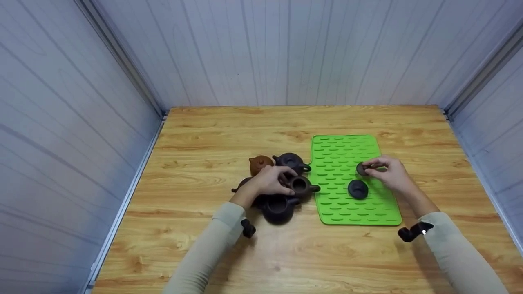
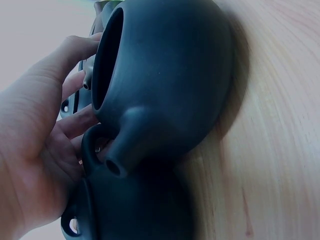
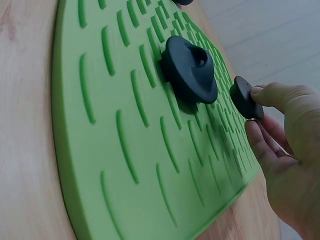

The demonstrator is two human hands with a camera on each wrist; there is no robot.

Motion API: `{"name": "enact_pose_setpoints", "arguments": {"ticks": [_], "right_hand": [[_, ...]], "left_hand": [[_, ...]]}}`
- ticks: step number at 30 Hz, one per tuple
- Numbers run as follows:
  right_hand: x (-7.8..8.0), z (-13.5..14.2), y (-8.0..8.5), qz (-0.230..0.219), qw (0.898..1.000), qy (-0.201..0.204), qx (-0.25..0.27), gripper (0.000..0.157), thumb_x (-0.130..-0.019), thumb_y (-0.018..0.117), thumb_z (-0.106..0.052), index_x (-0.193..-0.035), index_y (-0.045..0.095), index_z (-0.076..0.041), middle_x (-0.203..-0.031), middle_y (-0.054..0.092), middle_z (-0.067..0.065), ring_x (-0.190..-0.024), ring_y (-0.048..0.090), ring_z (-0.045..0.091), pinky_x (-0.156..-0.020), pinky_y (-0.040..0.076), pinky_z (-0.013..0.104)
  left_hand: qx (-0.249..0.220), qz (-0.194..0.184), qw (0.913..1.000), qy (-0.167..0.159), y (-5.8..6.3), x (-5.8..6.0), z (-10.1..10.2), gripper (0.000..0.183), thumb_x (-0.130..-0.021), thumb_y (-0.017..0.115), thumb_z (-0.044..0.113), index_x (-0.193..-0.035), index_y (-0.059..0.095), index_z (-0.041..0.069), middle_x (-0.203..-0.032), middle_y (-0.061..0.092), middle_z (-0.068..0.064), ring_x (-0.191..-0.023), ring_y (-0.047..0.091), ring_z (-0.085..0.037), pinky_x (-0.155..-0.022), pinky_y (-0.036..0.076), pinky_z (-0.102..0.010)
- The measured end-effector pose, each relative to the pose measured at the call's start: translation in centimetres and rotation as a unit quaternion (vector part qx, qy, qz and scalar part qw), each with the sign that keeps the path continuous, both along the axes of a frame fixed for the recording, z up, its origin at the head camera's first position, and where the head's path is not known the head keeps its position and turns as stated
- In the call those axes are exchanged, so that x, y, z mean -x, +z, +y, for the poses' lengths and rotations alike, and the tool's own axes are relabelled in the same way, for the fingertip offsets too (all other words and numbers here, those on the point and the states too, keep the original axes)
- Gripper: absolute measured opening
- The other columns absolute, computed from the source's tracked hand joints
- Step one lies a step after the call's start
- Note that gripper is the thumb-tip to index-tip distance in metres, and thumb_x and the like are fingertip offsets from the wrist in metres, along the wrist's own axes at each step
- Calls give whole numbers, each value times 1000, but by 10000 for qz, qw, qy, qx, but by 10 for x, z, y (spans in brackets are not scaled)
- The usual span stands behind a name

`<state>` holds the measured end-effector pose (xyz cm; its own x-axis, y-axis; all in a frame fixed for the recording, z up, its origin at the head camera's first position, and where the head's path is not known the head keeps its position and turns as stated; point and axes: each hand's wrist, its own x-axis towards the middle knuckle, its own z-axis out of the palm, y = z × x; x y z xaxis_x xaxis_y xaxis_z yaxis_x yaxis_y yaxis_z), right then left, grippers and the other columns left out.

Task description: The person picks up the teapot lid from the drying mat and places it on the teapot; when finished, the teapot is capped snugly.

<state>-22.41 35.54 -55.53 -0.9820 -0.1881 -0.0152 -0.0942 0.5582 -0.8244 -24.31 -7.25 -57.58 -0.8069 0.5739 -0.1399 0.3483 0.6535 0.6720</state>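
My right hand (image 1: 391,174) pinches a small dark teapot lid (image 3: 245,97) between thumb and fingertips, tilted on edge over the green mat. Nearby, a larger black lid (image 1: 358,189) with a looped knob lies on the mat. At the mat's left edge, my left hand (image 1: 271,179) grips a small dark brown lidless teapot (image 1: 301,185) from its spout side, thumb and forefinger curled about the body. In the left wrist view a black lidless teapot (image 2: 175,75) stands in front and hides most of those fingertips. That same teapot sits below my left hand in the head view.
An orange-brown teapot (image 1: 260,164) and a black lidded teapot (image 1: 289,161) stand just behind my left hand. Another dark teapot (image 1: 241,185) is partly covered by that hand. The ribbed green mat (image 1: 333,212) lies on the wooden table (image 1: 204,143), with pale panel walls around.
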Motion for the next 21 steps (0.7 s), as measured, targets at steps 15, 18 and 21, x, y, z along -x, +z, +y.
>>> {"name": "enact_pose_setpoints", "arguments": {"ticks": [15,18,21], "right_hand": [[-2,-23,2,-128,9995,289,59,28,-106,77,-5,-132,78,6,-134,66,28,-123,68,38,-87,60,11],[-3,-28,2,-87,9993,355,71,28,-105,78,-7,-131,79,5,-133,67,28,-124,69,42,-88,58,11],[-5,-33,2,-60,9991,411,59,28,-104,80,-8,-129,80,4,-132,67,27,-125,69,43,-89,57,11]], "left_hand": [[-44,156,9999,-39,-17,8,-3,58,-88,96,49,-141,76,34,-116,87,0,-106,81,-14,-100,63,-35],[-60,122,9999,-31,-18,8,-3,59,-88,95,49,-141,76,33,-118,87,-1,-108,81,-15,-101,63,-36],[-53,114,9999,-50,-9,4,-2,58,-90,95,46,-142,76,30,-119,87,-3,-109,81,-17,-102,63,-38]]}}
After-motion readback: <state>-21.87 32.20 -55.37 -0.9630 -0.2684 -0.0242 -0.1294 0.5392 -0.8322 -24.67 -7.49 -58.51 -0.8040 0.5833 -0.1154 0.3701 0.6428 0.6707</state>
